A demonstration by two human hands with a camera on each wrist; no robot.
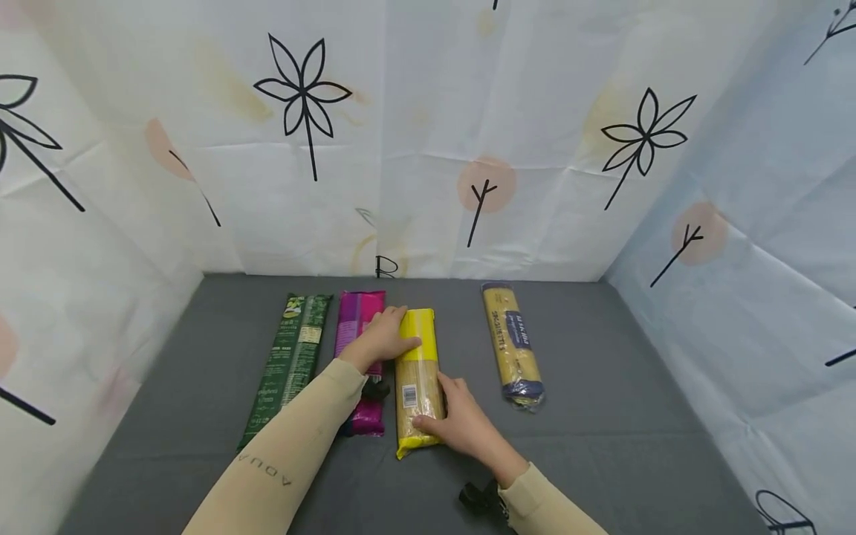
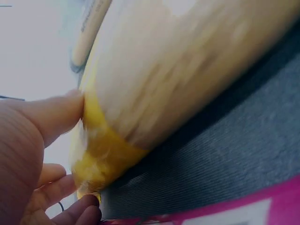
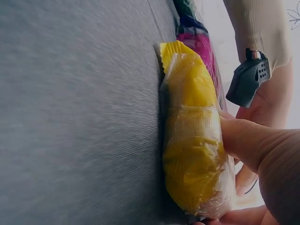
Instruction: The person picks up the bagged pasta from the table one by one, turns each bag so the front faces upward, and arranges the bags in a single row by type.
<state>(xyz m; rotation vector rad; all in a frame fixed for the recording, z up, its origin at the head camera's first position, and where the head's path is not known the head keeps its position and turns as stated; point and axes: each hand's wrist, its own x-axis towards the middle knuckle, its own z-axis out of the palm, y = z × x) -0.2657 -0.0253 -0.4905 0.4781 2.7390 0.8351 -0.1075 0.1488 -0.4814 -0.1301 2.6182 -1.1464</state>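
A pack of dried noodles with yellow ends and a clear middle lies on the grey cloth, its barcode facing up. At its far end my left hand holds it, thumb on top and fingers around the tip, as the left wrist view also shows. My right hand grips the near part, thumb over the top and fingers along the right side. Just left of it lies a magenta pack, partly covered by my left hand and wrist. The undersides of the yellow pack are hidden.
A long green pack lies at the far left, partly behind my left sleeve. To the right is a noodle pack with blue ends. White printed fabric walls rise around the grey tabletop. Dark devices sit on both wrists.
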